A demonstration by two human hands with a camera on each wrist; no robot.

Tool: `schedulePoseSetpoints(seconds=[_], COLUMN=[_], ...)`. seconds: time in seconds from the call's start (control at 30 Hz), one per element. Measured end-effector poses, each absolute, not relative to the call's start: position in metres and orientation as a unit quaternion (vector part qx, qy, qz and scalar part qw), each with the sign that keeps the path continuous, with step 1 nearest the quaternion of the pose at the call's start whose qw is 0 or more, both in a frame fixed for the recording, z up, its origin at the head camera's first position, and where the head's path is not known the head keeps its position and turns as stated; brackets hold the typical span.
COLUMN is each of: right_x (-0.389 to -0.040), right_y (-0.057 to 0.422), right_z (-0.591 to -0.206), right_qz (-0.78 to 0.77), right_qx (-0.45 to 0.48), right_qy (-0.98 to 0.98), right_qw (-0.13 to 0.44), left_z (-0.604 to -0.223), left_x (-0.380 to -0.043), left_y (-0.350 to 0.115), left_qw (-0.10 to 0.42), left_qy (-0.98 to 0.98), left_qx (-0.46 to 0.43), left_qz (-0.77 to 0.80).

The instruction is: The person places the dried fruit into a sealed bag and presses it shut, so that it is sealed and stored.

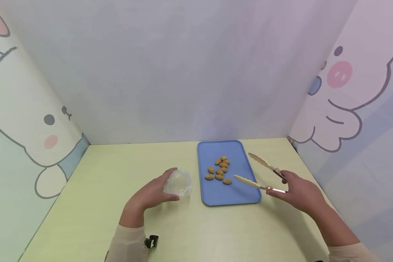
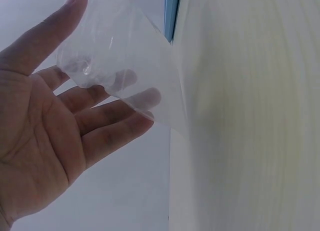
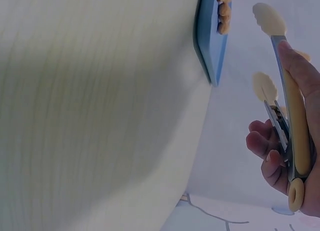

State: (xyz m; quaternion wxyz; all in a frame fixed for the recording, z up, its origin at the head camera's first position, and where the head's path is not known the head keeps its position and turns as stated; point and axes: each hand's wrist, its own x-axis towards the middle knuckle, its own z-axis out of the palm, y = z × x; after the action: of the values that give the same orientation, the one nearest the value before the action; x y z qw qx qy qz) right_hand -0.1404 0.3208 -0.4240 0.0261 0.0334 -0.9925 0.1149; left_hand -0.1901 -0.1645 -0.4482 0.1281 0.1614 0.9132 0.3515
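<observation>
The tongs (image 1: 251,182) are held by the right hand (image 1: 302,191), with the thumb along one arm and the fingers bent against the other; the tong arms are spread wide and nothing is gripped between the tips. A clear plastic container (image 1: 180,184) is held by the left hand (image 1: 155,191), the thumb on one side and the loosely bent fingers on the other. Brown nuts (image 1: 223,165) are scattered on the blue tray (image 1: 229,195), which lies on the table (image 1: 85,218) between the hands.

Risks, as judged:
- Slip. The nuts are small, rounded and apparently hard; if one were squeezed off-centre, it could be shot sideways off the tray. The tray's low rim would probably offer little stop.
- Unintended push. One tong tip is placed over the tray near the front nut; the other is out by the right edge. If the arms were brought together unevenly, nuts could be swept or the rim caught.
- Crowding. Several nuts are clustered; a neighbour could be knocked while one is pinched.
- Container. The wall looks thin; with too firm a grip it could be buckled, with too light a grip tipped. Whether its base is fully supported cannot be told.
</observation>
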Motion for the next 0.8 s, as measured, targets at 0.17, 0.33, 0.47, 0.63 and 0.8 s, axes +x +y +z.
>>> schedulePoseSetpoints(seconds=[0.17, 0.33, 0.47, 0.63, 0.8], right_x=[-0.139, -0.139, -0.139, -0.140, -0.139], right_y=[0.317, 0.315, 0.312, 0.306, 0.301], right_z=[-0.425, -0.428, -0.432, -0.436, -0.439], right_qz=[0.105, 0.096, 0.092, 0.089, 0.087], right_qx=[0.040, 0.055, 0.071, 0.078, 0.083], right_qy=[-0.993, -0.994, -0.993, -0.993, -0.993], right_qw=[0.024, 0.018, 0.015, 0.004, -0.007], left_z=[-0.447, -0.446, -0.444, -0.443, -0.442], left_x=[-0.189, -0.188, -0.188, -0.189, -0.190], left_y=[-0.165, -0.165, -0.165, -0.165, -0.165], left_qw=[0.128, 0.131, 0.134, 0.131, 0.138], left_qy=[0.912, 0.911, 0.910, 0.911, 0.909], left_qx=[0.162, 0.158, 0.158, 0.162, 0.160], left_qz=[0.354, 0.358, 0.360, 0.356, 0.359])
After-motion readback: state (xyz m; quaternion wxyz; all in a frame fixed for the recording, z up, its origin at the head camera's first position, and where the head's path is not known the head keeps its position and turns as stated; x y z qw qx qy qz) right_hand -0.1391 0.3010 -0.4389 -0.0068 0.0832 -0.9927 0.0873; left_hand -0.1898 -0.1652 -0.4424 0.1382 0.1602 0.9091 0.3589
